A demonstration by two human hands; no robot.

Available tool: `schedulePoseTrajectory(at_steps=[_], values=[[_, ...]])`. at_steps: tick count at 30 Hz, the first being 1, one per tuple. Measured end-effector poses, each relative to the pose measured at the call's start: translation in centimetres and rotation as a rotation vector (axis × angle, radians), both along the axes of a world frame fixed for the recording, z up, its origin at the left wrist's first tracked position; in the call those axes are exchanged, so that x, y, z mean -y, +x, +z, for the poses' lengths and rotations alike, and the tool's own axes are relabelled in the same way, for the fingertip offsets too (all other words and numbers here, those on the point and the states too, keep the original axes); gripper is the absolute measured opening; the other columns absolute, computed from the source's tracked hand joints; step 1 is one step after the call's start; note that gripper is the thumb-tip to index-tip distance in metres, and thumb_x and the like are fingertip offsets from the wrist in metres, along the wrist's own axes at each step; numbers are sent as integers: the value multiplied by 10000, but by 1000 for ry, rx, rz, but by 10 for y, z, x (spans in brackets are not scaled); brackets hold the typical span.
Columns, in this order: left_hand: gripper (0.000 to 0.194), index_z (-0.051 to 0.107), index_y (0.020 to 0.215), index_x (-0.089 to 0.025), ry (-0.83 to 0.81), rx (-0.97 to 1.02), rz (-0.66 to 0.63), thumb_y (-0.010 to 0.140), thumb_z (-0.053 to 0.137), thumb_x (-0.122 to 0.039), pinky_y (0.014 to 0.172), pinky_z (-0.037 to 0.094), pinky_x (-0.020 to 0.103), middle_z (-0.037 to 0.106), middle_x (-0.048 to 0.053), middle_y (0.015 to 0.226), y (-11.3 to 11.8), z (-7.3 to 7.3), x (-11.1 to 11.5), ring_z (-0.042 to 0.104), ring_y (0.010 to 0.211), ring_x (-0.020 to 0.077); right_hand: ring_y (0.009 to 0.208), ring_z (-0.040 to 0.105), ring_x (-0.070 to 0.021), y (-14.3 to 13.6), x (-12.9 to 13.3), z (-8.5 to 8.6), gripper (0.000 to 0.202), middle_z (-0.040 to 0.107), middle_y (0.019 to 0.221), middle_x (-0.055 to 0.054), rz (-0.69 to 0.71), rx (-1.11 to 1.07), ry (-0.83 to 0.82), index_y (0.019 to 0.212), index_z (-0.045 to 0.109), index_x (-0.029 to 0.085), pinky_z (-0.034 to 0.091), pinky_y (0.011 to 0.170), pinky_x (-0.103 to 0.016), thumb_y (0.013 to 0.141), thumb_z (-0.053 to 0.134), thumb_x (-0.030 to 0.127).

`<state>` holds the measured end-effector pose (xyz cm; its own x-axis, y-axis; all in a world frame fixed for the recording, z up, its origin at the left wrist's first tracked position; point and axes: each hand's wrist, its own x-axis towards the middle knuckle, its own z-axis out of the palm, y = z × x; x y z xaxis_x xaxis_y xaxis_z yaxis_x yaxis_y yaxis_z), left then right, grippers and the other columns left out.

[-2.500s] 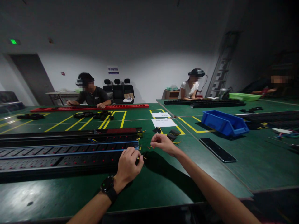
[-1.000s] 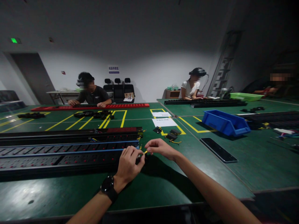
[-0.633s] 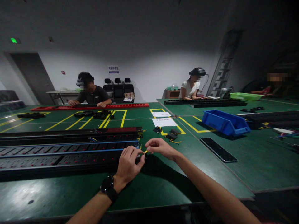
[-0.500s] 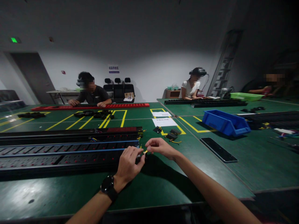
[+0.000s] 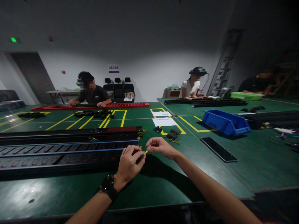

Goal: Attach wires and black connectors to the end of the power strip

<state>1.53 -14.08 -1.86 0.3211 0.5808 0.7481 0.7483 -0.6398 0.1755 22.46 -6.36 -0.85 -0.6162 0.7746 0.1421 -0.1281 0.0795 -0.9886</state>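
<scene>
At the right end of a long black socket strip (image 5: 88, 158) with red dots, my two hands come together. A short yellow wire (image 5: 146, 152) shows between them, and my right hand (image 5: 162, 148) pinches it between thumb and fingertips. My left hand (image 5: 130, 160), wearing a watch on the wrist, is curled with thumb and fingers closed around a small dark part that I cannot make out. The far end of the wire is hidden by the fingers. More strips with blue edges (image 5: 98, 151) lie parallel on the green table.
Beyond my hands are small black parts (image 5: 172, 135) with a yellow wire, and white paper sheets (image 5: 164, 121). To the right are a phone (image 5: 218, 149) and a blue bin (image 5: 225, 123). Co-workers sit across the table, one at a red rail (image 5: 130, 105).
My left thumb has lifted slightly toward its fingers, and the small part and wire have turned a little. My right hand has barely moved. The person at far right has shifted.
</scene>
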Motion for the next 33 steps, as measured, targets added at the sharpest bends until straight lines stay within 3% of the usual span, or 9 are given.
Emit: schedulePoseTrajectory(at_steps=[12,33], values=[[90,697,812,-204,-5,16,14,878,700,-265,749,430,336,579,39,860,-1,-4,-3,561,848,193,655,589,-103,-1,3,2,359,693,758,0,-10,12,-14,873,715,156,422,630,-237,665,897,384],[168,729,954,-201,-1,-5,14,956,567,-247,773,462,342,595,56,896,-1,-4,-1,582,870,190,638,553,-104,0,-2,-2,354,673,751,1,-22,3,35,888,716,165,398,592,-231,698,877,417]])
